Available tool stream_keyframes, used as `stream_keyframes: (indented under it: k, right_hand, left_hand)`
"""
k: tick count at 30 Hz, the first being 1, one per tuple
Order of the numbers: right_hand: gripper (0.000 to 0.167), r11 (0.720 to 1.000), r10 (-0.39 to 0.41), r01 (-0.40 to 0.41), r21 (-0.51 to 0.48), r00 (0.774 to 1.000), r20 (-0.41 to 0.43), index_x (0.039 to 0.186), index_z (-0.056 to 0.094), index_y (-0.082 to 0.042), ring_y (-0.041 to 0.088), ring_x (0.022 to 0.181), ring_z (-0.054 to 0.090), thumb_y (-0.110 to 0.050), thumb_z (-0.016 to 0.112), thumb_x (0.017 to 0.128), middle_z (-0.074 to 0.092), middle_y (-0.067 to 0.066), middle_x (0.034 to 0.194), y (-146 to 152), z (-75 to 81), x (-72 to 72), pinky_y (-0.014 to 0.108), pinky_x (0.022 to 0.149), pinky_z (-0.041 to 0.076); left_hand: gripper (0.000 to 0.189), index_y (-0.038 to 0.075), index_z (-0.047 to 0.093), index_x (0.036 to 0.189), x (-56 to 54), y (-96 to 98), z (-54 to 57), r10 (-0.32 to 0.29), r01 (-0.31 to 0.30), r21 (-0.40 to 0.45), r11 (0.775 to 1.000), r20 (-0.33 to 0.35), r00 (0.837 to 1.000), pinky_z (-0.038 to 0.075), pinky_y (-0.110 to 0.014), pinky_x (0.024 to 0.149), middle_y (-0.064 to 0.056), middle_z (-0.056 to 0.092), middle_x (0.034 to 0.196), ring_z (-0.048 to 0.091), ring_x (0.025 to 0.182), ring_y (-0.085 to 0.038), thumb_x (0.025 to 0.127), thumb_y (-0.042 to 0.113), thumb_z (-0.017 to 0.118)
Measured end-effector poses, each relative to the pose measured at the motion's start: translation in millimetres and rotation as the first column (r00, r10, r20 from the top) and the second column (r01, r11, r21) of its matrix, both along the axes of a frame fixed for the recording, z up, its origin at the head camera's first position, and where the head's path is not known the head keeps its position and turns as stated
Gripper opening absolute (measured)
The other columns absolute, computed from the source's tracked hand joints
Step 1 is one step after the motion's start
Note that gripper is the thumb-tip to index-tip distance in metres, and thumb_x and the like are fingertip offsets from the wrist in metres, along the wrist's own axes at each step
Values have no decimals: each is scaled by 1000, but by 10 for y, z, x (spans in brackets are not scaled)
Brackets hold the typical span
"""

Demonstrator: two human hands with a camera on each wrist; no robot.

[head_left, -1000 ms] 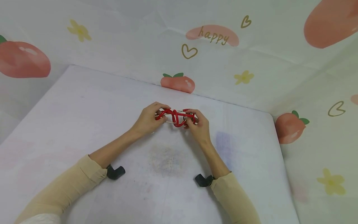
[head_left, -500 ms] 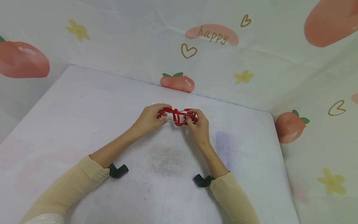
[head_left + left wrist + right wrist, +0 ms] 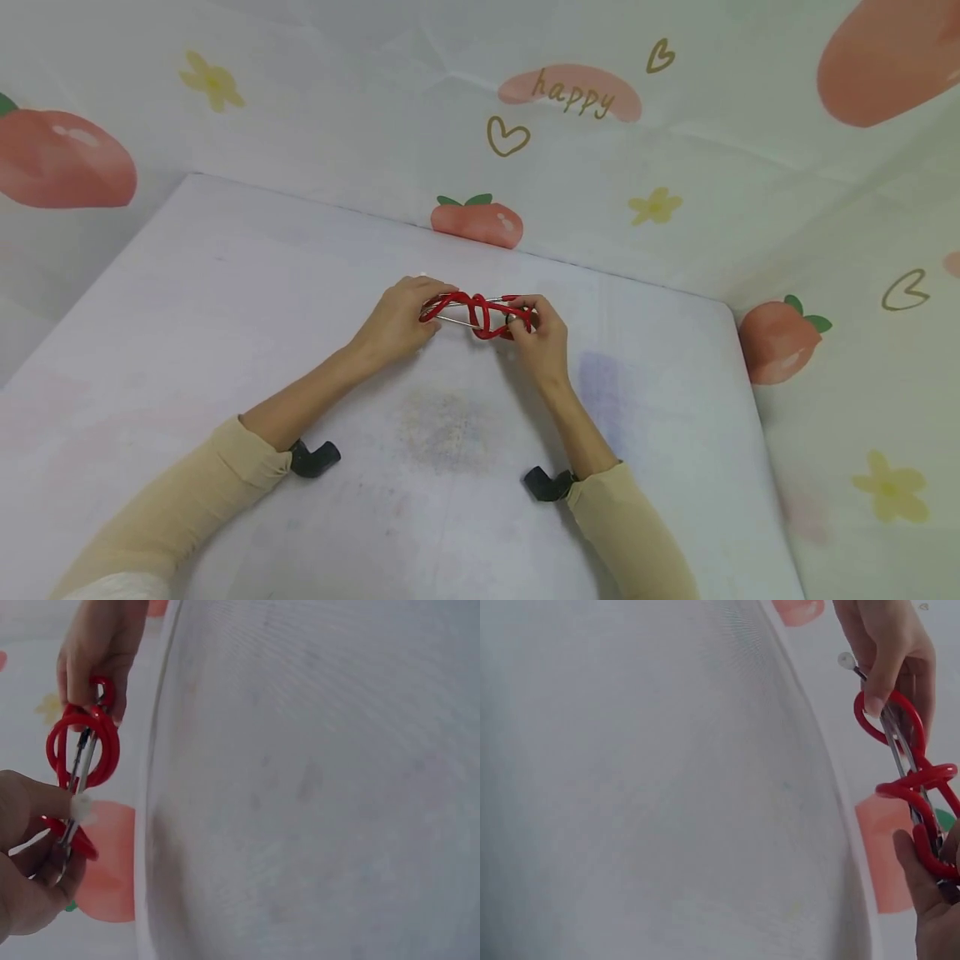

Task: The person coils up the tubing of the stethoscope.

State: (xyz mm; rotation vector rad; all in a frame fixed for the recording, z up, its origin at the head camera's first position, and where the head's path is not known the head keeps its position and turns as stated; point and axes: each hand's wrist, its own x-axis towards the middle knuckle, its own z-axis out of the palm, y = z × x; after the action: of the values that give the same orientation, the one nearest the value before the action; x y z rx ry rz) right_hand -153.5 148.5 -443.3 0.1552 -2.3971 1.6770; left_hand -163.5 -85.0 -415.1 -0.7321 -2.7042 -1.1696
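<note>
A red looped wire puzzle [image 3: 485, 318] with silver rods is held above the table between both hands. At its left end, my left hand [image 3: 396, 323] pinches it between thumb and fingers. My right hand [image 3: 546, 346] grips the right end, and those fingers partly hide a dark ring there. One silver rod [image 3: 459, 322] slants down from the left hand to the middle loops. In the left wrist view, round red loops [image 3: 112, 750] encircle the rods. A small white ball [image 3: 846, 661] shows at a rod's end beside the left hand in the right wrist view.
A white table [image 3: 315, 533] with faint stains lies below the hands. Behind it and to the right rise white printed fabric walls [image 3: 360, 108]. Black elbow-shaped pieces stick out at the left sleeve [image 3: 251, 450] and right sleeve [image 3: 622, 508].
The wire puzzle and my right hand have shifted slightly right. The lower silver rod has tilted, and more of it shows near my left hand. Both hands keep their hold.
</note>
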Motion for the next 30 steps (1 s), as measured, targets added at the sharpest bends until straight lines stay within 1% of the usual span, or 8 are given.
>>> stream_keyframes:
  k: [5, 11, 14, 18, 20, 22, 26, 30]
  right_hand:
    - [22, 1000, 6, -6, -6, 1000, 7, 109, 63, -3, 27, 100, 68, 6, 55, 91, 64, 9, 113, 24, -13, -23, 31, 80, 58]
    - [26, 992, 63, -58, -115, 997, 41, 113, 61, 1, 33, 101, 67, 10, 51, 91, 60, 13, 116, 56, -11, -36, 35, 65, 61]
    - [26, 990, 66, -59, -130, 997, 49, 116, 60, 2, 36, 102, 67, 9, 50, 93, 59, 15, 119, 80, -12, -36, 34, 67, 61]
    - [25, 992, 74, -69, -110, 996, 51, 117, 59, 8, 41, 102, 67, 9, 50, 94, 58, 21, 118, 79, 136, 12, 31, 74, 60]
    - [26, 989, 93, -85, -122, 994, 64, 119, 58, 10, 44, 101, 67, 11, 51, 94, 58, 23, 117, 83, 223, 39, 32, 75, 60]
    - [28, 985, 117, -106, -135, 990, 81, 121, 57, 11, 43, 101, 66, 10, 53, 93, 58, 23, 117, 96, 296, 70, 31, 76, 60]
    - [34, 980, 168, -147, -133, 972, 165, 128, 59, 3, 38, 103, 65, 3, 61, 94, 59, 18, 125, 235, 134, 0, 27, 81, 58]
    - [40, 977, 212, -201, -70, 936, 281, 132, 60, -9, 30, 110, 65, -5, 68, 93, 57, 9, 132, 363, 21, -31, 24, 89, 54]
  left_hand:
    - [47, 4, 68, 123, 13, 0, -51, 25, -24, 10, 1000, -84, 996, 50, -42, 90, -12, 61, 129, 53, 113, -33, 79, -12, 68]
    - [37, 10, 74, 115, 28, -14, -68, 175, -182, -51, 982, -112, 978, 51, -44, 80, -15, 49, 140, 48, 111, -36, 79, -1, 74]
    - [32, 10, 74, 114, 19, -30, -60, 207, -209, -41, 977, -55, 977, 54, -45, 81, -19, 47, 143, 53, 113, -36, 82, 6, 77]
    - [28, 6, 72, 115, -16, -70, -71, 158, -162, 39, 986, 94, 983, 57, -38, 77, -16, 64, 123, 67, 96, -25, 88, 8, 75]
    - [27, 6, 71, 115, -33, -94, -76, 124, -140, 92, 986, 162, 979, 58, -35, 73, -12, 70, 112, 70, 85, -21, 88, 8, 74]
    - [28, 7, 70, 115, -51, -113, -84, 105, -133, 122, 984, 210, 972, 58, -34, 72, -9, 72, 107, 70, 83, -18, 88, 7, 75]
    - [29, 9, 71, 115, -80, -136, -80, 108, -144, 119, 982, 269, 957, 58, -34, 77, -6, 71, 109, 70, 89, -18, 87, 10, 77]
    - [32, 10, 71, 117, -85, -150, -62, 116, -158, 107, 982, 326, 938, 57, -34, 76, -4, 73, 107, 71, 90, -18, 85, 12, 79]
